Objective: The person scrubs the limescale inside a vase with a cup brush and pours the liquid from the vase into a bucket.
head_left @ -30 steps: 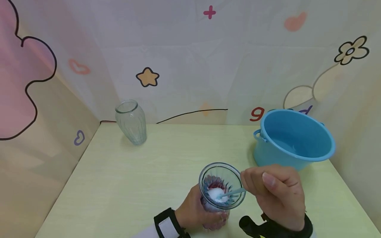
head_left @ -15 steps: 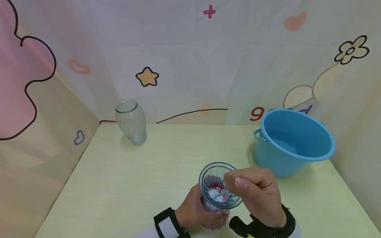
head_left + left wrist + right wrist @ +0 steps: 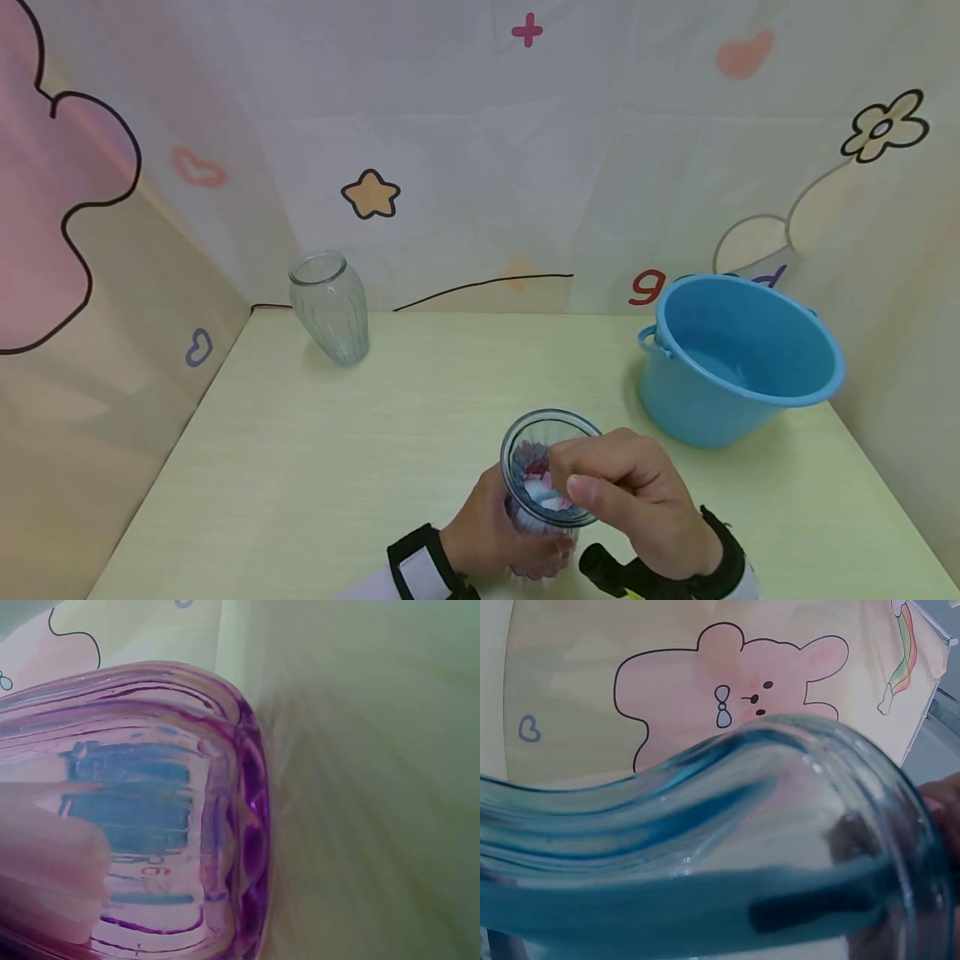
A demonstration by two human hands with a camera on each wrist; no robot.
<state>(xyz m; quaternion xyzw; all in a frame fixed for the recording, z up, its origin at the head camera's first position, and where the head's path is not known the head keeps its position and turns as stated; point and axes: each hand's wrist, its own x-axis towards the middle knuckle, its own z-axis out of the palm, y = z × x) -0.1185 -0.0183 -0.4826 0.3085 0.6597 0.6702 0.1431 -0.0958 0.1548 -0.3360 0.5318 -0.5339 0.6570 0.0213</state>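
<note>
Your left hand [image 3: 498, 533] is wrapped round a ribbed glass vase with a purple-blue tint [image 3: 528, 521], held at the near part of the pale wood-grain table [image 3: 420, 400], its mouth facing up. Your right hand [image 3: 626, 500] is curled over the right of the rim, seemingly pinching a slim pale-blue stick [image 3: 545, 494] that reaches inside; your fingers cover most of that grip. Whether the vase's base touches the table, you can't tell.

Smooth glass could slide in your left palm if you push the stick hard, and levering it on the rim could tip the vase. Your knuckles may knock the rim if you reach deeper, and the black wrist mount [image 3: 603, 568] sits near the vase's side, so a low twist might strike it.

You have open tabletop ahead and to the left; the clear ribbed glass vase [image 3: 330, 312] stands well apart at the back. On the right, the round light-blue bucket [image 3: 675, 400] limits a wide elbow or forward swing.
</note>
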